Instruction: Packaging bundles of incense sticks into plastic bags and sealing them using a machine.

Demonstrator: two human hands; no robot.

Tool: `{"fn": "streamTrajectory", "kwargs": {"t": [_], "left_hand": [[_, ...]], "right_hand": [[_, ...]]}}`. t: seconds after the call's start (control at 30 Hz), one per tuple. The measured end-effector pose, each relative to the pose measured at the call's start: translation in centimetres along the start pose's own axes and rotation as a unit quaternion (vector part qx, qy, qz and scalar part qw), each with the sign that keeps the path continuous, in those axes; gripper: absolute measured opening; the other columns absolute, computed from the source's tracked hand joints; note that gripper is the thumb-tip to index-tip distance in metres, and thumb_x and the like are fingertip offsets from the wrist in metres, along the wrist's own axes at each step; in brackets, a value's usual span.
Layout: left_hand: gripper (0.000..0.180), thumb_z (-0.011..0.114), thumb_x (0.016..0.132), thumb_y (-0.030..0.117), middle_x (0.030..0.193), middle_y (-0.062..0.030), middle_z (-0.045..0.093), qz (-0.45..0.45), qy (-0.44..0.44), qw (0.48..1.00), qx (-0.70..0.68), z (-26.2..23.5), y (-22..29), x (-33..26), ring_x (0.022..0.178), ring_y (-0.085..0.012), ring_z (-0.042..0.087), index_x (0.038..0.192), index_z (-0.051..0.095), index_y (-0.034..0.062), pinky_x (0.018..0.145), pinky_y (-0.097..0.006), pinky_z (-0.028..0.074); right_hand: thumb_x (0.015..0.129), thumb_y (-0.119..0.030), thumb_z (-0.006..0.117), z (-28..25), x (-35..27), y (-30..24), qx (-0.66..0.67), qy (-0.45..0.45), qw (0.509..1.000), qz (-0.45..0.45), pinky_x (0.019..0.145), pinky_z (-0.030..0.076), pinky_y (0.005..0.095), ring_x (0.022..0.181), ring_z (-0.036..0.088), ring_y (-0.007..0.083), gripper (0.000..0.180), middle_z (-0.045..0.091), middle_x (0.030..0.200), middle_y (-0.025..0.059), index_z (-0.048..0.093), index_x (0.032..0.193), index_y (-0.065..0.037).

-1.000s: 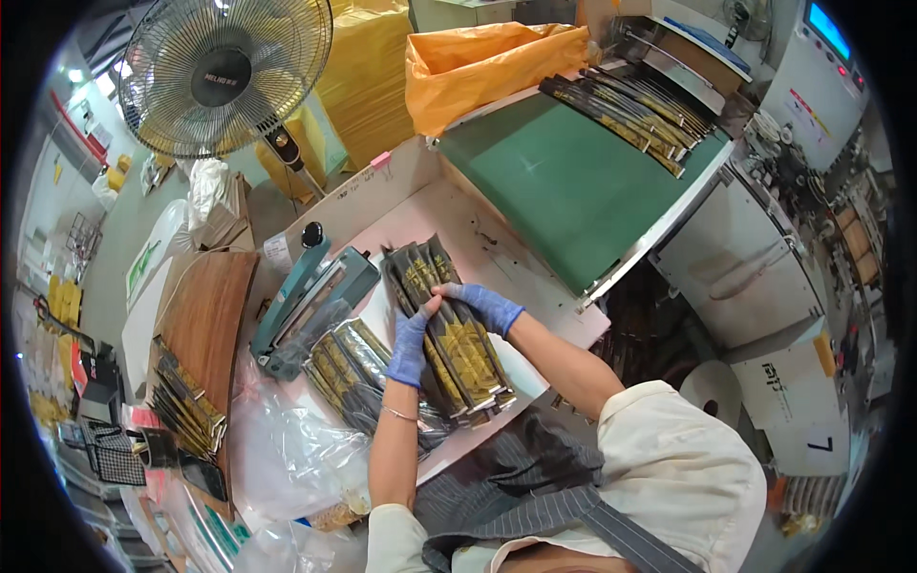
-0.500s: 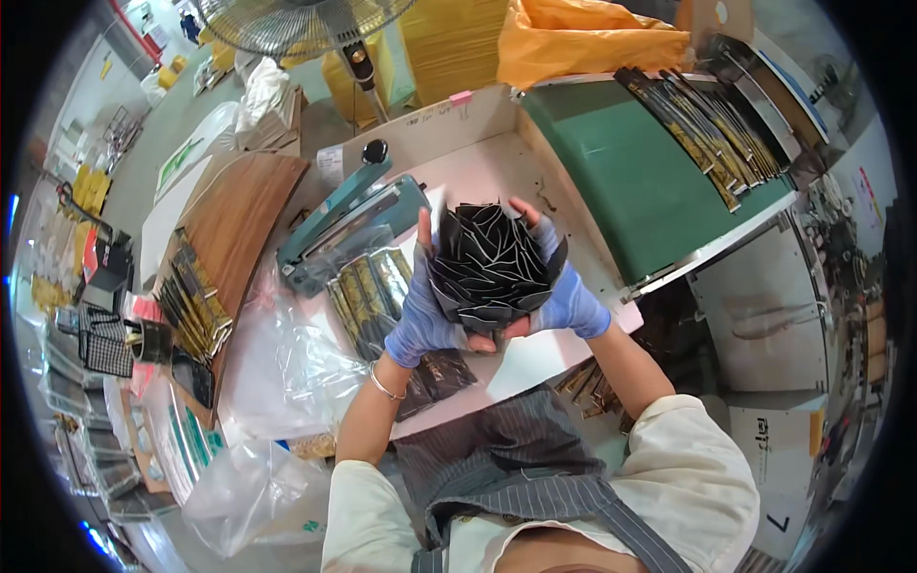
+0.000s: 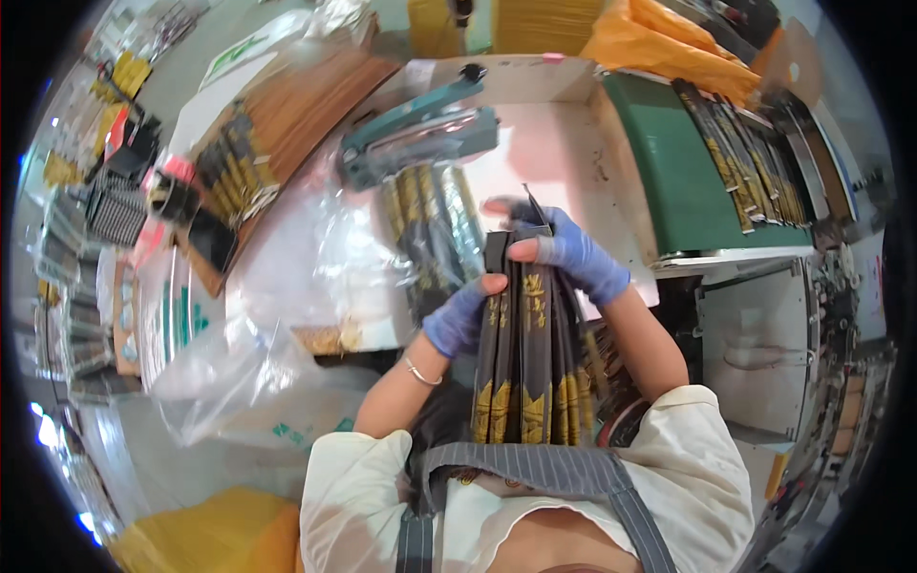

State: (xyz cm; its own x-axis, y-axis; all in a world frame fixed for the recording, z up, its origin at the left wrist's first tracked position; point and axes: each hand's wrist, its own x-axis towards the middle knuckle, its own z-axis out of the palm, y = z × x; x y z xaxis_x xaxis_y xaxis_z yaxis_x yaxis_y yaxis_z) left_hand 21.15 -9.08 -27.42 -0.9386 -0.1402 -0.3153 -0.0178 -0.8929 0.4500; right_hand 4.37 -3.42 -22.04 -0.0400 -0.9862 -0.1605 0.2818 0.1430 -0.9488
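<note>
Both hands wear blue gloves and hold a bundle of long, narrow black packets with gold print (image 3: pixel 531 363), raised close to my chest. My left hand (image 3: pixel 461 316) grips the bundle's left side, its thumb pressed on the front. My right hand (image 3: pixel 568 250) closes over the bundle's top end from the right. A thin bracelet sits on my left wrist. More of the same packets (image 3: pixel 430 224) lie on the pale pink table (image 3: pixel 535 143) just beyond my hands.
A teal heat sealer (image 3: pixel 420 134) lies at the table's far side. A green conveyor (image 3: pixel 683 181) with several packets runs to the right. Clear plastic bags (image 3: pixel 248 372) and a wooden tray (image 3: pixel 287 124) with packets sit to the left. An orange bag (image 3: pixel 669 38) is at the back.
The bundle has come up off the table, turned upright and moved toward my chest. My head has tilted down, so the fan has left the view.
</note>
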Motion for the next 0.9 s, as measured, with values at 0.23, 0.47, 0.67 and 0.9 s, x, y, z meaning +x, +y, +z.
{"fn": "streamTrajectory", "kwargs": {"t": [0.23, 0.47, 0.67, 0.9], "left_hand": [[0.039, 0.066, 0.081, 0.031, 0.107, -0.0082, 0.054, 0.466, 0.454, 0.711, 0.266, -7.9, -6.8, -5.9, 0.1, -0.0149, 0.048, 0.105, 0.056, 0.0027, 0.086, -0.028, 0.041], [0.038, 0.054, 0.078, 0.009, 0.121, -0.0144, 0.049, 0.32, 0.471, 0.363, 0.738, -17.6, 5.5, -12.3, 0.076, -0.0329, 0.058, 0.116, 0.053, 0.0079, 0.066, -0.041, 0.047], [0.06, 0.043, 0.075, -0.009, 0.144, -0.0095, 0.028, 0.18, 0.341, 0.279, 0.88, -11.8, -3.3, -18.2, 0.054, -0.0259, 0.055, 0.133, 0.036, 0.005, 0.048, -0.033, 0.047], [0.066, 0.055, 0.077, 0.002, 0.137, -0.0158, 0.038, 0.394, 0.404, 0.275, 0.779, -9.4, -6.0, -11.3, 0.05, -0.0236, 0.055, 0.135, 0.037, 0.0283, 0.041, -0.03, 0.045]], "right_hand": [[0.069, -0.017, 0.062, 5.3, 3.8, 9.4, 0.148, -0.108, 0.976, 0.117, 0.073, 0.049, 0.0268, 0.077, 0.061, 0.0173, 0.025, 0.063, 0.082, 0.0107, 0.063, 0.086, 0.001], [0.07, -0.015, 0.062, 13.9, 7.2, 14.2, 0.135, -0.2, 0.939, 0.246, 0.061, 0.052, 0.0255, 0.063, 0.062, 0.0185, 0.027, 0.064, 0.074, 0.0115, 0.062, 0.088, 0.005], [0.075, -0.015, 0.064, 15.5, 8.0, 17.6, 0.12, -0.152, 0.95, 0.246, 0.064, 0.051, 0.0255, 0.068, 0.061, 0.0148, 0.022, 0.062, 0.079, 0.0062, 0.062, 0.092, -0.003], [0.086, -0.021, 0.055, 6.2, 4.2, 18.8, 0.011, -0.041, 0.998, 0.05, 0.08, 0.047, 0.0234, 0.088, 0.059, 0.0133, 0.027, 0.061, 0.097, 0.0075, 0.057, 0.101, 0.001]]}}
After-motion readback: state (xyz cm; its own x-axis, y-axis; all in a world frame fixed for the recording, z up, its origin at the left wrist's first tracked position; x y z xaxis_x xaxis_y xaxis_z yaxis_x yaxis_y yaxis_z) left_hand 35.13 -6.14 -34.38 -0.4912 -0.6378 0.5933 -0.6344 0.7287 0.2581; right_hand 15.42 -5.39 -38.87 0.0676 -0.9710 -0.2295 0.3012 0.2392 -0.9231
